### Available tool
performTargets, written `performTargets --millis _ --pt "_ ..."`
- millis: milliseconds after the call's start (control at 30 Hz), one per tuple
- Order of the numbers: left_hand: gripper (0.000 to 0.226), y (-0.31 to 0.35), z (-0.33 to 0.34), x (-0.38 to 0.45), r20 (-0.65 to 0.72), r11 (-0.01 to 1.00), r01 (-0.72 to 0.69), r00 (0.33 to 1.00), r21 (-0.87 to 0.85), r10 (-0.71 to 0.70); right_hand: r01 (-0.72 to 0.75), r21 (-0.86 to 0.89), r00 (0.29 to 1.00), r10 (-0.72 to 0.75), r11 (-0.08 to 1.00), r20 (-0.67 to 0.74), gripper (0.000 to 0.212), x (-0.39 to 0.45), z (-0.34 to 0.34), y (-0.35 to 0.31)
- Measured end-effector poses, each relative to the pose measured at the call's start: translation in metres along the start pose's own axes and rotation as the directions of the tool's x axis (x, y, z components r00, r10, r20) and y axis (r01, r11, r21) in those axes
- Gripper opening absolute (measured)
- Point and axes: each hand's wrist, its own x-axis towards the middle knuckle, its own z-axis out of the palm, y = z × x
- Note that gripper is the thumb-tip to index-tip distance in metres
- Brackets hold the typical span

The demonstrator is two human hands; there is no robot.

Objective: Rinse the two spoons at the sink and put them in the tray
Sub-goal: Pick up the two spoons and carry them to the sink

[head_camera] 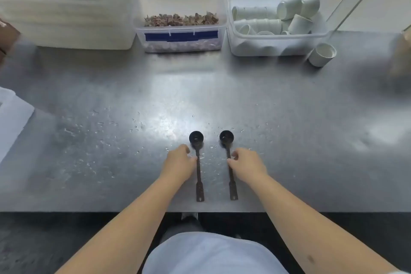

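Two dark long-handled spoons lie side by side on the wet steel counter (pixel 300 162), bowls pointing away from me. My left hand (pixel 178 163) rests just left of the left spoon (pixel 199 179), thumb tip touching its handle, fingers loosely curled. My right hand (pixel 249 165) sits just right of the right spoon (pixel 232 184), its fingertips against the handle. Both spoons stay flat on the counter; neither hand has closed around a handle. No sink or tray is in view.
Along the back wall stand a large white tub (pixel 66 11), a clear box of brown dried pieces (pixel 180 26) and a clear box of white paper cups (pixel 275 22). One loose cup (pixel 322 54) stands beside it. Water droplets dot the counter.
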Motion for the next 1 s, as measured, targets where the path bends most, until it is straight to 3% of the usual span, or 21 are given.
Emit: performTargets --millis 133,267,433,533,667,867,1000 --pt "0.017 0.007 -0.001 0.019 -0.008 0.999 0.052 0.999 -0.004 -0.052 -0.113 0.045 0.992 0.115 0.993 -0.055 0.021 0.012 0.004 -0.009" --pt "0.042 0.008 0.001 0.027 -0.005 0.997 0.062 0.998 0.036 -0.062 -0.153 0.09 0.984 0.161 0.984 -0.079 0.027 0.021 0.005 -0.013" --pt "0.04 0.01 0.0 0.036 0.037 0.996 0.065 0.997 0.059 -0.067 -0.169 0.187 0.984 0.176 0.968 -0.022 0.027 0.033 0.009 -0.014" --pt "0.035 0.011 0.0 0.041 0.087 0.997 0.065 0.994 0.033 -0.068 -0.224 0.339 0.975 0.215 0.914 0.064 0.024 0.036 0.009 -0.013" --pt "0.035 0.008 -0.002 0.044 0.139 0.991 0.077 0.988 -0.112 -0.061 -0.316 0.602 0.949 0.248 0.733 0.197 0.007 0.03 0.005 -0.017" --pt "0.013 0.013 -0.019 0.027 0.258 0.897 0.182 0.963 -0.402 -0.079 -0.309 0.703 0.951 0.208 0.641 0.228 0.007 0.009 -0.014 -0.017" --pt "0.01 0.021 -0.033 0.0 0.274 0.832 0.182 0.961 -0.524 -0.038 -0.261 0.74 0.965 0.141 0.62 0.221 0.008 -0.004 -0.028 -0.017"
